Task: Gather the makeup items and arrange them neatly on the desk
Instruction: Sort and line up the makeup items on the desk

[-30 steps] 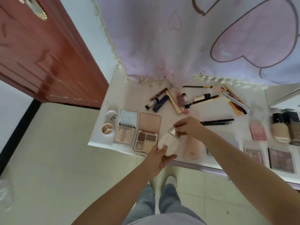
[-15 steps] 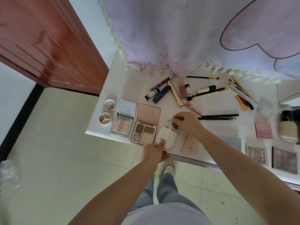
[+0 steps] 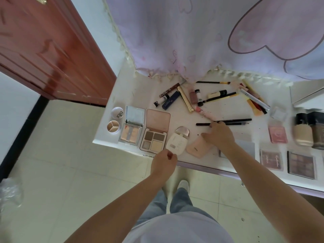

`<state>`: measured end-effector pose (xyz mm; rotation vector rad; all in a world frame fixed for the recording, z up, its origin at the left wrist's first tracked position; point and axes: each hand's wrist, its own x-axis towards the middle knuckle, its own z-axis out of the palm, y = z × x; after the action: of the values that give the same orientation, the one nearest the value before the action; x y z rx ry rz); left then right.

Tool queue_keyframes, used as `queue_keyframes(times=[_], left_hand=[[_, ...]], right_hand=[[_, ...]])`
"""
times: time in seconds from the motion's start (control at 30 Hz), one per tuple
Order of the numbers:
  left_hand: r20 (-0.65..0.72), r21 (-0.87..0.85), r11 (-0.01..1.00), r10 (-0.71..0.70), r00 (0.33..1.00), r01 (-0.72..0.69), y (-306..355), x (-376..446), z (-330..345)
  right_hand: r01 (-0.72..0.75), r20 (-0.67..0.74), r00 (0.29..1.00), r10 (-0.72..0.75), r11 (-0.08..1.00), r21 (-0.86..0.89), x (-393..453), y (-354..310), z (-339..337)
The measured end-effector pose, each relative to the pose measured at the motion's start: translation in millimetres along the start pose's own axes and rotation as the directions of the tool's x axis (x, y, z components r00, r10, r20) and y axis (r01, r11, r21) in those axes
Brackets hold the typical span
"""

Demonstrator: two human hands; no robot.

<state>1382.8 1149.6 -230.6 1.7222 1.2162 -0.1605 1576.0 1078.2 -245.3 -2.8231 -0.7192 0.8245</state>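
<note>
At the white desk (image 3: 112, 120), I am reaching my right hand (image 3: 218, 135) over the scattered makeup, fingers spread and loose, fingertips meeting two black pencils (image 3: 233, 121) and gripping nothing. My left hand (image 3: 163, 161) is hanging at the desk's front edge, fingers loosely curled and empty, just beside the cream compact (image 3: 176, 143), which is lying open between the eyeshadow palette (image 3: 155, 135) and a pink case (image 3: 199, 149).

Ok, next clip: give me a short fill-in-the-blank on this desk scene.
1. The white compact lies between the four-pan palette and the ____ compact.
2. The left hand holds ____.
3. The right hand reaches toward the two black ____.

Missing: pink; nothing; pencils
</note>
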Motion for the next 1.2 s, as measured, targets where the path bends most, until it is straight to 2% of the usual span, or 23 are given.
queue_keyframes(times=[0.1,0.27,0.37,0.5,0.57,0.63,0.73,0.77,0.83,0.87,0.9,0.97,1.0,1.07,1.1,1.13,1.17,1.2], left_hand=[[-0.011,0.081,0.992,0.1,0.995,-0.099,1.9,-4.3,-0.3],[-0.018,0.123,0.973,0.2,0.98,-0.197,15.8,-1.5,-7.7],[-0.012,0.159,0.953,0.264,0.964,-0.259,28.8,3.6,-13.7],[0.152,0.291,0.839,0.434,0.888,-0.459,50.9,5.2,-4.7],[0.182,0.356,0.753,0.525,0.831,-0.554,64.4,3.6,0.4],[0.15,0.428,0.654,0.629,0.763,-0.623,77.5,3.2,-0.6],[0.089,0.54,0.473,0.79,0.606,-0.696,91.7,2.4,-12.2],[0.069,0.572,0.398,0.848,0.526,-0.717,95.8,0.9,-15.9],[0.036,0.641,0.235,0.942,0.335,-0.73,102.2,-1.9,-21.5],[0.035,0.662,0.178,0.963,0.267,-0.729,106.3,-3.1,-25.1],[0.053,0.669,0.141,0.97,0.236,-0.73,110.2,-3.5,-29.6],[0.148,0.622,0.124,0.951,0.271,-0.774,117.0,-4.7,-39.0],[0.191,0.565,0.168,0.926,0.326,-0.808,119.8,-7.3,-43.2],[0.238,0.391,0.383,0.836,0.494,-0.837,121.8,-11.7,-49.0],[0.263,0.224,0.535,0.771,0.58,-0.814,124.5,-15.9,-52.3],[0.298,-0.008,0.681,0.701,0.648,-0.732,127.3,-20.9,-56.5],[0.341,-0.226,0.766,0.641,0.688,-0.601,129.8,-25.4,-61.5],[0.383,-0.372,0.793,0.605,0.698,-0.483,130.7,-28.4,-67.1]], right_hand=[[-0.046,0.016,0.999,0.045,0.999,0.02,4.6,-3.9,2.4],[-0.168,0.051,0.986,0.16,0.939,0.3,1.3,2.2,-9.7],[-0.16,0.025,0.986,0.166,0.89,0.427,-9.6,3.8,-26.8],[-0.06,-0.047,0.993,0.108,0.81,0.583,-29.8,1.0,-60.9],[-0.021,-0.052,0.996,0.077,0.733,0.68,-42.8,-3.9,-77.6],[0.026,-0.068,0.997,0.039,0.655,0.755,-55.4,-9.3,-91.7],[0.079,-0.129,0.991,0.044,0.587,0.805,-70.0,-14.3,-107.2],[0.095,-0.15,0.988,0.046,0.591,0.801,-73.2,-15.0,-111.0],[0.098,-0.159,0.987,0.016,0.722,0.684,-79.9,-14.3,-116.9],[0.096,-0.147,0.989,-0.01,0.802,0.59,-83.4,-13.9,-118.8],[0.109,-0.145,0.989,-0.038,0.846,0.521,-86.0,-13.4,-119.2],[0.16,-0.205,0.977,-0.063,0.853,0.497,-89.5,-13.1,-120.8],[0.198,-0.255,0.964,-0.068,0.827,0.526,-90.7,-13.6,-121.8],[0.312,-0.345,0.929,-0.131,0.777,0.546,-94.2,-14.7,-127.8],[0.367,-0.356,0.915,-0.191,0.764,0.531,-96.8,-14.5,-132.3],[0.421,-0.355,0.898,-0.26,0.743,0.521,-99.7,-13.8,-137.3],[0.47,-0.35,0.879,-0.324,0.711,0.523,-103.2,-12.0,-142.7],[0.512,-0.353,0.858,-0.373,0.67,0.537,-106.4,-10.3,-147.9]])
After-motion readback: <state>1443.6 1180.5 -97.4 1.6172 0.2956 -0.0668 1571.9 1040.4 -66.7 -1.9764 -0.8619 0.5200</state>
